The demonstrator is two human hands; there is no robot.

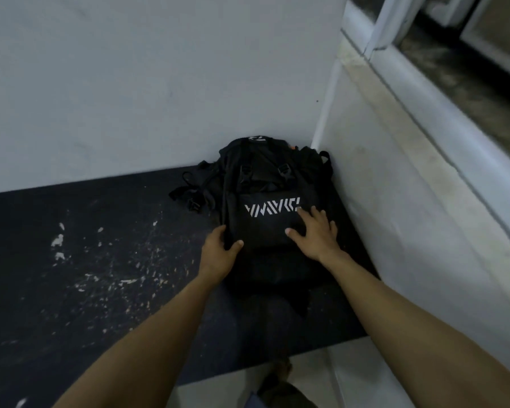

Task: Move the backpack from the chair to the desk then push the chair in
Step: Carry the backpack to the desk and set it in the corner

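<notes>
A black backpack [265,184] with white angular lettering lies on the dark desk [100,260], tucked into the corner where two pale walls meet. Its straps and buckles spill out to the left. My left hand [220,251] grips the backpack's lower left edge, thumb on top and fingers curled around the side. My right hand [317,235] rests flat on the front panel just under the lettering, fingers spread. The chair is out of view.
The desk top is scuffed with white flecks on its left half. A white wall [159,83] backs the desk and another wall [395,216] bounds it on the right, under a window ledge [442,92]. Pale floor [321,375] shows below the desk's front edge.
</notes>
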